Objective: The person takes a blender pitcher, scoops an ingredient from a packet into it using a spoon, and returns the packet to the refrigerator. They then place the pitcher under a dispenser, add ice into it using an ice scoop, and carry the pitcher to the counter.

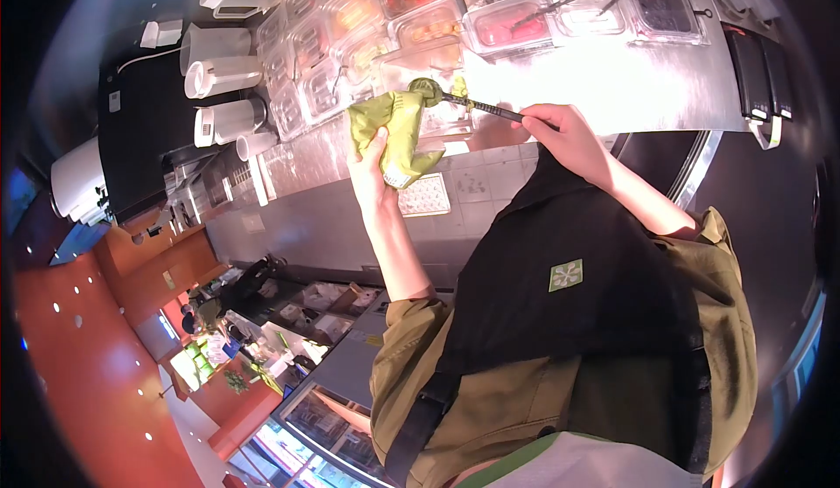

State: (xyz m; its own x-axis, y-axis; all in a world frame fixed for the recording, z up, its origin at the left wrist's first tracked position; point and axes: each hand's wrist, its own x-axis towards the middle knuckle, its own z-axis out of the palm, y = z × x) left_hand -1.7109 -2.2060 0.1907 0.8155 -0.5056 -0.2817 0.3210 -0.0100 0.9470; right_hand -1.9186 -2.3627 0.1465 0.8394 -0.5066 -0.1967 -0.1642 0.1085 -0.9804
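My left hand (371,171) is closed round a crumpled green pouch (404,134), held up in front of the counter. My right hand (570,141) grips the end of a long, dark-handled spoon (490,108). The spoon's round head is coated in green and lies against the upper edge of the pouch; I cannot tell whether it is inside the opening. Just behind the handle, some green food (460,87) shows by a clear container.
Several clear tubs of food (350,16) line the steel counter (604,86), some with utensils, among them a tub of pink food (507,30). White pitchers (229,77) stand at the left. Black devices (748,77) sit at the counter's right end. A person (208,313) is far off.
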